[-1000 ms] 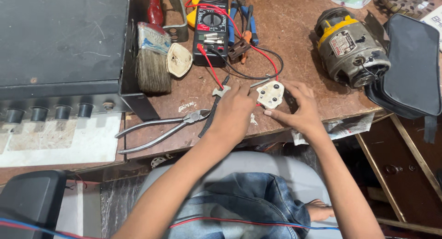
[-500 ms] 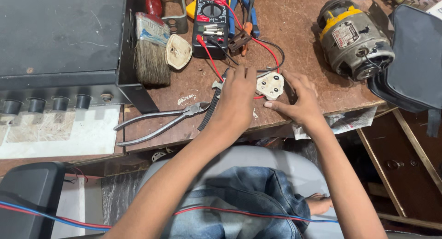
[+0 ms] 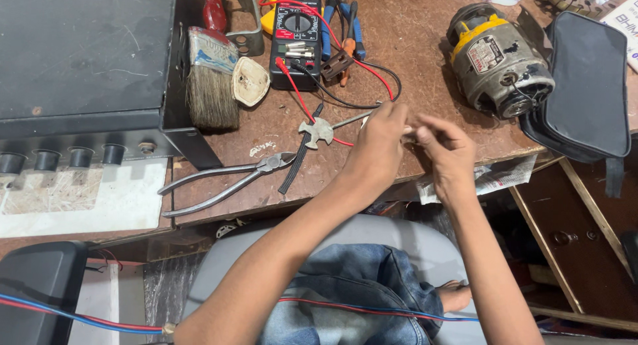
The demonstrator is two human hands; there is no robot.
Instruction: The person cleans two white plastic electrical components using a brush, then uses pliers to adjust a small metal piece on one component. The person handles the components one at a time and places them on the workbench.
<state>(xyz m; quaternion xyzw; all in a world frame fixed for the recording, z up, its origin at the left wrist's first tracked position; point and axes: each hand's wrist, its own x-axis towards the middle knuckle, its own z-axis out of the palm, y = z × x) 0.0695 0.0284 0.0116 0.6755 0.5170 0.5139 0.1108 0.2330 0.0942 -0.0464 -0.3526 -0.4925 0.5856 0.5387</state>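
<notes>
White plug, flat on the table (image 3: 425, 66) edge before, is now hidden between our left hand (image 3: 379, 149) and right hand (image 3: 446, 152), fingers pinched together on it, lifted up

On the brown wooden workbench (image 3: 425, 33), the black digital multimeter (image 3: 297, 36) lies behind the long steel pliers (image 3: 222, 182). A worn bristle paintbrush (image 3: 211, 79) lies to its left, beside the black metal box (image 3: 80, 59). The grey-and-yellow electric motor (image 3: 498, 59) sits right, with a black zip pouch (image 3: 585, 86) beyond.
</notes>
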